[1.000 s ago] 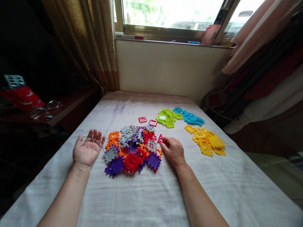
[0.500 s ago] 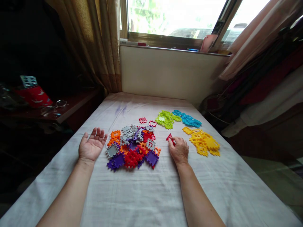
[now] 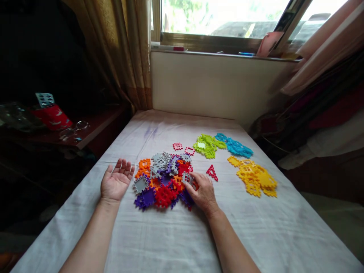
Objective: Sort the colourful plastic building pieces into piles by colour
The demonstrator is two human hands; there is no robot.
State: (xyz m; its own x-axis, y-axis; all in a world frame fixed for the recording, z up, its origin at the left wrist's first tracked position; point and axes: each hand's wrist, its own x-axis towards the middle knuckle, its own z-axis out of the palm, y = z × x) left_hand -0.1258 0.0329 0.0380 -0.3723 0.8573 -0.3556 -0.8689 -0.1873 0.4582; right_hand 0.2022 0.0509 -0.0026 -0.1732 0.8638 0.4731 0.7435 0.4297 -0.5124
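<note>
On the sheet [image 3: 159, 235], a red triangle [image 3: 212, 173] is flanked by the mixed pile [image 3: 165, 180] and yellow pieces [image 3: 257, 176]; green [image 3: 209, 146] and blue pieces [image 3: 239, 148] are seen beyond. The notched, multicoloured pile's right edge is covered by the right hand [image 3: 202, 189], its fingers curled at a grey piece [image 3: 186, 177]; whether it is pinched cannot be told. The left hand [image 3: 117, 182] is held palm up, fingers slightly spread.

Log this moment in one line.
right hand: at grey piece on mixed pile, grip unclear | left hand: open, palm up | red triangle: between mixed pile and yellow pile

Yellow pieces [image 3: 256, 176] — blue ones [image 3: 237, 147], lime-green ones [image 3: 209, 146] — sheet [image 3: 159, 235] whitish, purple-smudged.
</note>
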